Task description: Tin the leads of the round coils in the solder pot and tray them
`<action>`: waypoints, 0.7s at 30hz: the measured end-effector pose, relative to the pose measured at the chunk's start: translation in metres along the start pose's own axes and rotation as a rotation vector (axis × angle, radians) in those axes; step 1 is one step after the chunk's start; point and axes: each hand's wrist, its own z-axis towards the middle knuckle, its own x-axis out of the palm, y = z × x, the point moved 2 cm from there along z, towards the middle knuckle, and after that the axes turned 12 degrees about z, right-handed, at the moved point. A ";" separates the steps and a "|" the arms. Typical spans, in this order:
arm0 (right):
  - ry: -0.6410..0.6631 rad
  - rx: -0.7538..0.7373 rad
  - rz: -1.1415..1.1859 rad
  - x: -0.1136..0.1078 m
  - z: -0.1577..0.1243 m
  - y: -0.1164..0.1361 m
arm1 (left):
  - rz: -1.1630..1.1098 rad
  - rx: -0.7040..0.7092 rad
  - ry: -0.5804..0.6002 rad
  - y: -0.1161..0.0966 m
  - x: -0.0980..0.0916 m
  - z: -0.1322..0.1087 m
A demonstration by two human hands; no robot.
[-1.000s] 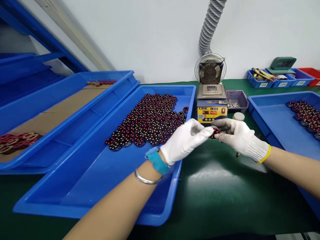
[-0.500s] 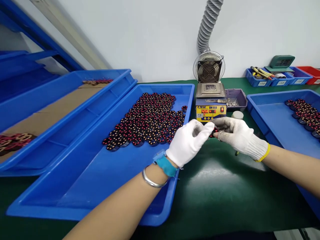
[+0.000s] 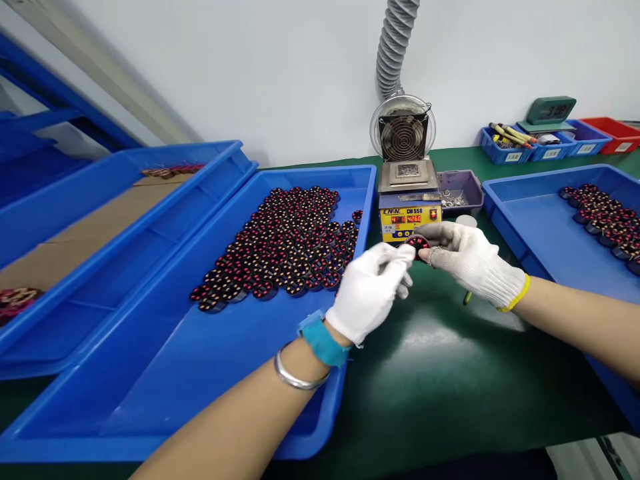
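Observation:
In my gloved right hand (image 3: pixel 457 257), thumb and fingers grip the edge of a round black part with red marks on its face (image 3: pixel 418 247). This part is held just in front of the yellow-fronted solder pot (image 3: pixel 411 217). My gloved left hand (image 3: pixel 373 283) is closed in a pinch, its fingertips against the left edge of the part; whatever they pinch is hidden. To the left, a large blue tray (image 3: pixel 175 373) carries a pile of similar round black parts (image 3: pixel 280 240) with red or cream marks.
Behind the solder pot stand a round-guarded fan (image 3: pixel 404 137) and a grey duct hose (image 3: pixel 397 50). A purple-grey bin (image 3: pixel 460 190) holds metal scraps. Another blue tray (image 3: pixel 530 193) with parts lies at right. Small blue bins (image 3: pixel 505 153) and a digital clock (image 3: pixel 551 110) sit behind.
The view has shifted slightly to the right. The round part now shows more of its red-marked face between my hands. My left fingertips have come against its edge.

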 end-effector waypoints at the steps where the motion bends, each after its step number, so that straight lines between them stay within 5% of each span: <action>1: -0.012 -0.003 -0.009 -0.001 0.000 0.000 | -0.031 0.039 -0.101 -0.002 -0.004 0.000; 5: -0.042 -0.004 -0.053 -0.002 0.002 0.002 | -0.060 0.132 -0.405 -0.006 -0.021 0.001; 11: -0.021 -0.013 -0.049 0.004 -0.001 -0.003 | 0.159 0.059 -0.084 0.003 -0.001 0.002; 15: -0.074 -0.047 -0.116 -0.004 0.002 -0.001 | 0.135 0.108 -0.128 0.001 0.000 -0.003; 18: -0.097 -0.121 -0.208 -0.018 0.023 0.011 | 0.169 0.113 -0.131 0.001 -0.005 -0.003; 21: -0.134 -0.282 -0.494 -0.033 0.064 0.036 | 0.449 0.151 0.051 0.005 -0.003 0.000</action>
